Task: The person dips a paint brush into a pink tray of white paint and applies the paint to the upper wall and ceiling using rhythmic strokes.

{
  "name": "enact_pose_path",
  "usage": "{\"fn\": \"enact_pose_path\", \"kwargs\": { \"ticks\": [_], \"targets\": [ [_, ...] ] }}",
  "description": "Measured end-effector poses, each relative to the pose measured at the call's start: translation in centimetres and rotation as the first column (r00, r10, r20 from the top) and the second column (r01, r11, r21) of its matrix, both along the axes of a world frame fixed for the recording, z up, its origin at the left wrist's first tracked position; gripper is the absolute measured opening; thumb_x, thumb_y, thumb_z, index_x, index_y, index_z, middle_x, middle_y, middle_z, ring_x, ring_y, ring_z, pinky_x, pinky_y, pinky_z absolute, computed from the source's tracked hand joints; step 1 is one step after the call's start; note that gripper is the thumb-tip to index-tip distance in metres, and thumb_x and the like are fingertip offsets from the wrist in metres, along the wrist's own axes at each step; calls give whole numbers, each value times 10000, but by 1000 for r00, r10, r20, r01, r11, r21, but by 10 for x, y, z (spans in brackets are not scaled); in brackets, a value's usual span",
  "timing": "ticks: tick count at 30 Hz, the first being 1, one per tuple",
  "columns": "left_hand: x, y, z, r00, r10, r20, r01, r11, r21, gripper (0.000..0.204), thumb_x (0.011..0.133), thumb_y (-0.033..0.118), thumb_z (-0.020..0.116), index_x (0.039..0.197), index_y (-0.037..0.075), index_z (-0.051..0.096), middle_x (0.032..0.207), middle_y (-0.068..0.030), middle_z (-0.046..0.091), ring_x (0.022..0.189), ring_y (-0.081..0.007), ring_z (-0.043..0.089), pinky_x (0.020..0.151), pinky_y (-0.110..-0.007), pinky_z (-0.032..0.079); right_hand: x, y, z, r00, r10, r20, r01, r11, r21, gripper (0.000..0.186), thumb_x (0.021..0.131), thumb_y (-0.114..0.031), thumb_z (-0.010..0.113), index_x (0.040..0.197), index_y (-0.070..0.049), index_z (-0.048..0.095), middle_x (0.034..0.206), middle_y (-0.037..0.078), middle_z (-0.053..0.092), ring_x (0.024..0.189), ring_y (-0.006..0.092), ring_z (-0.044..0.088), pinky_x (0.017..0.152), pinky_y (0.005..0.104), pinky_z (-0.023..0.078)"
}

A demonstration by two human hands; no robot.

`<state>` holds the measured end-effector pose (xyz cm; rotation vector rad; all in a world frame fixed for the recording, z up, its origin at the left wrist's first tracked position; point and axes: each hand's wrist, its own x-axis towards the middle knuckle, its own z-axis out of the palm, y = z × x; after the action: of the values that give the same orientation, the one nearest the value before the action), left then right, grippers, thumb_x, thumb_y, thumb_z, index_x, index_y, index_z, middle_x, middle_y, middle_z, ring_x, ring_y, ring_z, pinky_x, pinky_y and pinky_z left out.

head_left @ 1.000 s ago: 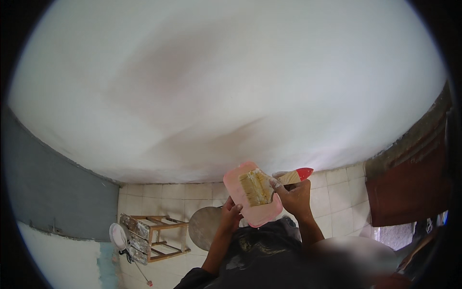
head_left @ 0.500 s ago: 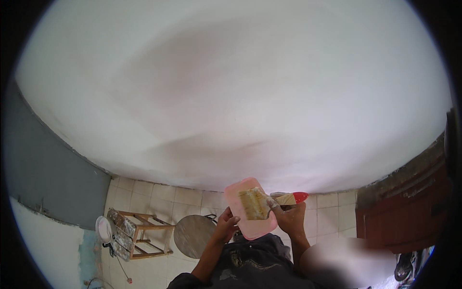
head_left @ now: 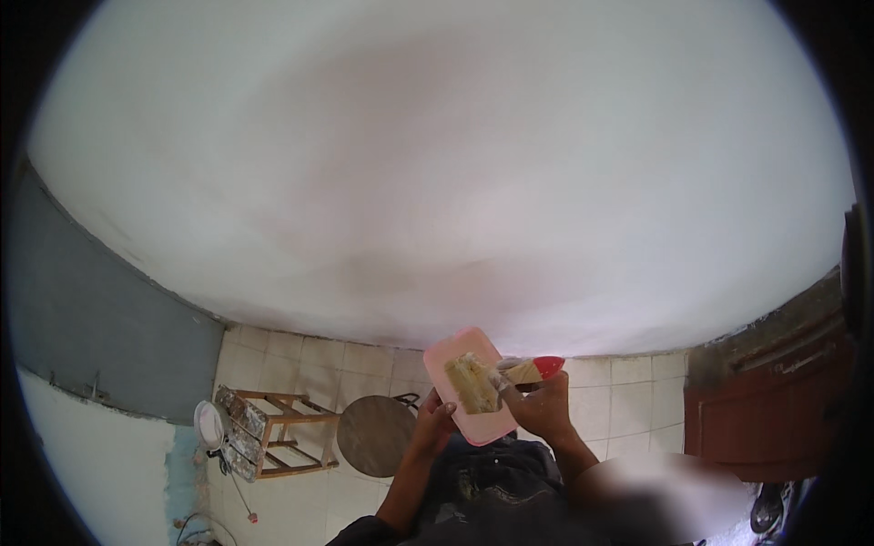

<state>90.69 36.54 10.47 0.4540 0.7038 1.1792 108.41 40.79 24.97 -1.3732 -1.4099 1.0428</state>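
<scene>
In the head view we look down from high up along a broad white plastered wall (head_left: pixel 437 164) to a pale tiled floor (head_left: pixel 300 364) far below. Our left hand (head_left: pixel 435 423) grips the near left edge of a pink rectangular plastic tray (head_left: pixel 473 428), its fingers closed under and around the rim so the tray sits tilted up before us. Our right hand (head_left: pixel 542 409) is closed around a flat paintbrush with a red handle tip and pale bristles (head_left: pixel 519 371); the bristles lie on the tray, touching a yellowish lump of paste (head_left: pixel 469 384) in its middle.

We judge the step in hand to be loading the brush from the tray. The next move calls for lifting the brush clear without dripping, holding the tray level, and carrying the bristles up to the wall just beyond.

Down on the floor, left of our legs, stands a round dark-topped stool (head_left: pixel 375 435), and farther left a small wooden rack (head_left: pixel 273 432) with a white round plate-like object (head_left: pixel 208 424) beside it. To the right a reddish-brown door (head_left: pixel 774 409) closes the scene.
</scene>
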Motion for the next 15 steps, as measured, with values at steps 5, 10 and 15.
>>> {"fn": "enact_pose_path", "kwargs": {
  "ticks": [5, 10, 15],
  "targets": [
    [-6, 10, 15, 1000, -19, -21, 19, 1000, -10, 659, 783, 232, 673, 1308, 2, 349, 1213, -117, 506, 1091, -240, 539, 887, -394, 480, -11, 1, -2, 998, 25, 59, -29, 998, 60, 200, 754, -85, 682, 919, 25, 662, 810, 129, 689, 736, 172, 682, 638, 278, 541],
    [-28, 20, 12, 996, -54, -69, 55, 998, 19, 619, 789, 201, 670, 1298, 27, 364, 1170, -96, 523, 1041, -217, 571, 801, -374, 538, -22, 0, -5, 998, -62, -9, 63, 993, 96, 187, 767, -71, 686, 916, 38, 659, 809, 114, 690, 723, 151, 674, 645, 268, 540],
    [-51, 19, 1, 990, -100, -98, 97, 995, -37, 638, 774, 209, 675, 1304, 37, 364, 1161, -90, 529, 1025, -212, 576, 807, -380, 532, -26, -8, 1, 945, -228, -234, 223, 974, -49, 137, 783, 10, 676, 886, 88, 630, 804, 99, 658, 740, 143, 633, 668, 266, 524]
  ]
}}
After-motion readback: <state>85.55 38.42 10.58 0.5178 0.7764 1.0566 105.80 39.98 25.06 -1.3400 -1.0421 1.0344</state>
